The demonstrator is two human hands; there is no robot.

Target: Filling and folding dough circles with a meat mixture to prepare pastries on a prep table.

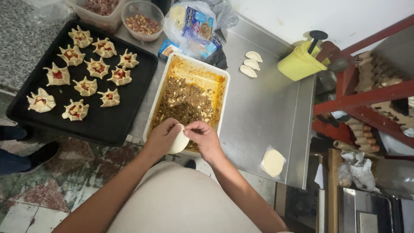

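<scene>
Both hands meet over the near edge of a white rectangular tub [161,88] of brown minced filling [186,101], pinching a pale dough disc [179,142] between them: the left hand [161,138] cups it from below with fingers curled, while the right hand [205,136] nips its upper edge with thumb and fingertips; whether filling already sits inside is hard to tell. The tub rests on a steel desk [263,108]. Left of it, a black baking tray [108,118] carries 11 pinched pastries with red centres [98,67]. 3 folded pastries [251,63] lie near a yellow container [299,64], and a stack of dough discs [273,162] sits by the desk's near corner.
</scene>
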